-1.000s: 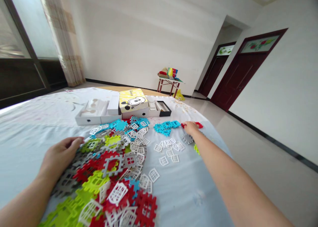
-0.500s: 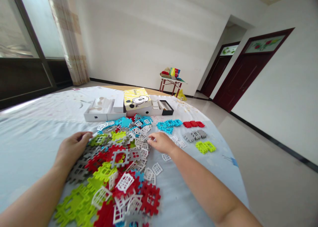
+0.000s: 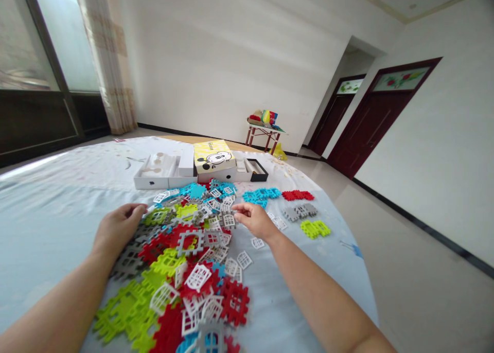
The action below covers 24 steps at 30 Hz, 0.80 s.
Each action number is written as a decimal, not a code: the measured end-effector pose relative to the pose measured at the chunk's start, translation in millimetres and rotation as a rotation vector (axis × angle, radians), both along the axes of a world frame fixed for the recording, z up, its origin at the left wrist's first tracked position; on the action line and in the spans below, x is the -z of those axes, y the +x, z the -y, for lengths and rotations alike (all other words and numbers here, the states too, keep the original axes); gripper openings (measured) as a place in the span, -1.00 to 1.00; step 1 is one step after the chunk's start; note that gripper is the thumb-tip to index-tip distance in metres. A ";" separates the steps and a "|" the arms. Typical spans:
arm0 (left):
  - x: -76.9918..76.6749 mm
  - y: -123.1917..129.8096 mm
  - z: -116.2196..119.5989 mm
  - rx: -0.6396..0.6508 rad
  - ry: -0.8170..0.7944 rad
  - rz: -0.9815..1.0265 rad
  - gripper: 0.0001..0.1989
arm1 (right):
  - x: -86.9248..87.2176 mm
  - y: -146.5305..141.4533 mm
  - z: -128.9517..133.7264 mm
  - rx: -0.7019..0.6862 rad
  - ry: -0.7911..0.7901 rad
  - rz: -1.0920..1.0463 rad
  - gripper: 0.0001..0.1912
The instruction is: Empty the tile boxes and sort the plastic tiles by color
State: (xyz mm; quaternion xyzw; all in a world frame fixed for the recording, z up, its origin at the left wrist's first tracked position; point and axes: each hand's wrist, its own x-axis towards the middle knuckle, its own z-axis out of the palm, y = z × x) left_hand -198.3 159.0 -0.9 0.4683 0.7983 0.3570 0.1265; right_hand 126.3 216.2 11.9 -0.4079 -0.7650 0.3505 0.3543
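Note:
A long heap of plastic interlocking building panels in red (image 3: 234,300), lime green (image 3: 123,306), grey (image 3: 190,243) and blue (image 3: 193,190) runs down the table, mixed with white window-frame pieces (image 3: 198,277). At the heap's left edge is my left hand (image 3: 120,225), its fingers curled together; a bit of white shows at the fingertips, too small to name. My right hand (image 3: 255,221) hovers at the heap's right side, thumb and forefinger slightly apart, close to a white window piece (image 3: 229,220). Nothing is visible between those fingers.
Sorted groups lie to the right: blue panels (image 3: 261,194), red panels (image 3: 298,195), grey panels (image 3: 300,212) and green panels (image 3: 315,229). White window pieces (image 3: 278,222) lie beside my right hand. Behind the heap stand white box trays (image 3: 151,182) and a yellow cartoon box (image 3: 214,156).
My right hand's thumb and forefinger have parted a little, and a window piece now shows beside them. My left hand stays nearly in place. The whole view has shifted slightly.

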 end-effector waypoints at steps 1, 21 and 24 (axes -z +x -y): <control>0.4 -0.5 -0.4 -0.002 -0.001 0.001 -0.57 | -3.7 1.7 3.6 0.006 0.058 -0.003 -0.75; 6.1 -7.2 -6.9 -0.025 -0.029 -0.075 -0.53 | 13.7 36.7 -0.4 0.002 0.297 0.229 -0.79; 4.5 -3.8 -3.7 -0.012 -0.006 -0.080 -0.51 | 17.0 38.2 -0.6 -0.019 0.331 0.303 -0.72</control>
